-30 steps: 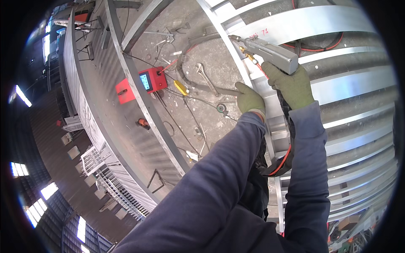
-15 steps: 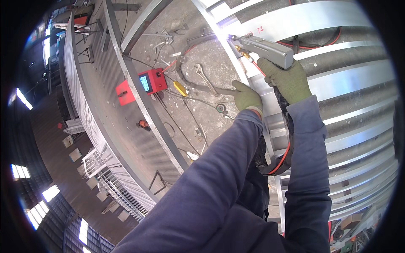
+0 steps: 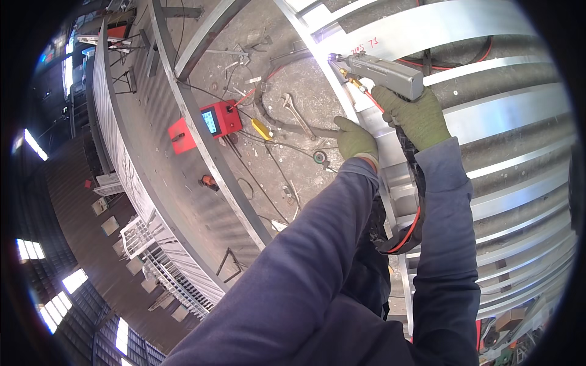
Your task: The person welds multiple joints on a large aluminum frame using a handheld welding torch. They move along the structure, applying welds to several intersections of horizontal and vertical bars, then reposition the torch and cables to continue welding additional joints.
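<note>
We hold the grey handheld welding gun clenched in our gloved right hand, its nozzle beyond the grip touching the upright metal rail. Our left hand presses just below, closed against that rail, likely to steady the aim.
</note>
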{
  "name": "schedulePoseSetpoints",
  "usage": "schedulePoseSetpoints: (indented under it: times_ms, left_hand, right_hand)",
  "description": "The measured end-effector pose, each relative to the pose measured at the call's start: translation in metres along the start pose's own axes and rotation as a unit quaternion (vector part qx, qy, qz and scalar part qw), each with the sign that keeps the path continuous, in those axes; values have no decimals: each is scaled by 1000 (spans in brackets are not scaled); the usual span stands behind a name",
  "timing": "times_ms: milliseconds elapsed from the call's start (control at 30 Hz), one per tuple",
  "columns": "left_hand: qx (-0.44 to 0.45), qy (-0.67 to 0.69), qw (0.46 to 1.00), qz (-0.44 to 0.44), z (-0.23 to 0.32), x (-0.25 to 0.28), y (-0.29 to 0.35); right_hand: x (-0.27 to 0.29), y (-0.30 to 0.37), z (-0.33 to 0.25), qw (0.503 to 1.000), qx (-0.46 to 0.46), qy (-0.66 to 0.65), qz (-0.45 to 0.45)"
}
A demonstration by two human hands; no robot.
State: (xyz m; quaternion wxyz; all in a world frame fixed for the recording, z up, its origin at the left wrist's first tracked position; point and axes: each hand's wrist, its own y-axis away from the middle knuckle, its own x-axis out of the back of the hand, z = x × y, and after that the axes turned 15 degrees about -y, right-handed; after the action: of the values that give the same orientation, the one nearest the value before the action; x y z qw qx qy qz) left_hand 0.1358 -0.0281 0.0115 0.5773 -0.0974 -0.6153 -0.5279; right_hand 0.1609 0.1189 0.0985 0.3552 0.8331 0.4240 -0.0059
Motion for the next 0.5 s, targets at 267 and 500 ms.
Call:
schedulePoseSetpoints:
  times_ms: [267,500]
  left_hand:
    - [-30,-38,999,14,-8,-6,-8]
    - [6,26,999,-18,4,3,2]
  right_hand:
    - [4,3,4,1000,-6,-6,-4]
    - [6,10,2,1000,-21,1,9]
